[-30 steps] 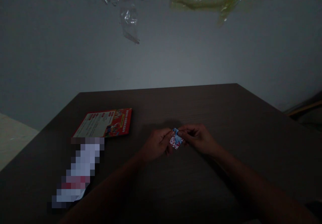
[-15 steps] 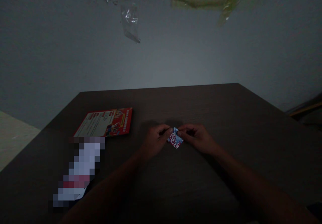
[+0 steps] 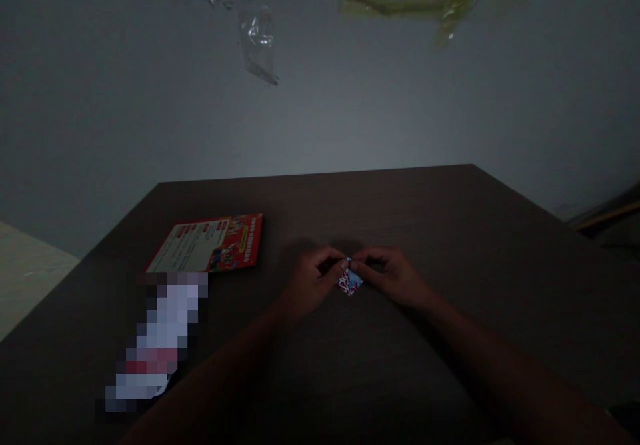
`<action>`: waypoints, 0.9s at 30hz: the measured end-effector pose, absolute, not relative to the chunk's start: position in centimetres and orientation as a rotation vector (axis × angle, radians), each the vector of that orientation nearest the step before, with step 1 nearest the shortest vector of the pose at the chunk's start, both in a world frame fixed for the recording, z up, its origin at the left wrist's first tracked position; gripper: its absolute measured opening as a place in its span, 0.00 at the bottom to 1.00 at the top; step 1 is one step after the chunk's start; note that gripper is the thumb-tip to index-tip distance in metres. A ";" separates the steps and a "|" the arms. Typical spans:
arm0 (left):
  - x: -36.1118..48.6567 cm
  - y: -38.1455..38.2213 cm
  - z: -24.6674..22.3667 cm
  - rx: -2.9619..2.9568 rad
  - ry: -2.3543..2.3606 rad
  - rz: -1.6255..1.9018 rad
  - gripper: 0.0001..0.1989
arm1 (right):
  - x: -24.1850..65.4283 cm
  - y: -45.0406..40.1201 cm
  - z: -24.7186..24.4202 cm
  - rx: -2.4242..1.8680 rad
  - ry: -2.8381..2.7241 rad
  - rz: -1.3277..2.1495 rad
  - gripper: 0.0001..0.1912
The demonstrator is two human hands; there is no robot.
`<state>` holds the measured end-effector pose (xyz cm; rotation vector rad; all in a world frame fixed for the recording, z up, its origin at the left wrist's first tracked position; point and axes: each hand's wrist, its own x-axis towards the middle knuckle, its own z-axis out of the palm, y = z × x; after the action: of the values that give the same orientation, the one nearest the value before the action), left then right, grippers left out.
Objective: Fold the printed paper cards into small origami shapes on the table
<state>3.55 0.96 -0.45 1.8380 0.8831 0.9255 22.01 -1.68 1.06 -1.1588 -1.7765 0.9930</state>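
A small folded piece of patterned paper, red and white on one side and light blue on the other, is held between both hands above the dark table. My left hand pinches its left side between thumb and fingers. On the opposite side, my right hand pinches it the same way, and the two thumbs nearly meet near its upper corner. The fingertips cover the top part of the paper, and its lower corner points toward me.
A red and cream printed book or pad lies at the left of the brown table. Closer to me is a pixel-blurred pale item, beside my left forearm. Behind the table stands a grey wall with yellowed tape.
My fingertips and thumbs have drawn closer together over the paper's upper part, so less of it shows. The printed book and the blurred item have stayed in place.
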 end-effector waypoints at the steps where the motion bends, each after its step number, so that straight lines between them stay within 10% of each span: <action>1: 3.5 1.0 -0.5 1.837 0.887 0.923 0.11 | 22.0 -1.7 1.1 -1.159 -1.779 0.989 0.12; 27: 3.5 0.9 -0.3 1.795 0.883 1.044 0.10 | 21.9 -1.6 1.1 -1.139 -1.781 0.871 0.11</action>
<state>3.53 0.91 -0.27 1.7951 0.8834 1.0439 21.91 -1.57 1.14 -1.1388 -1.7812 0.8707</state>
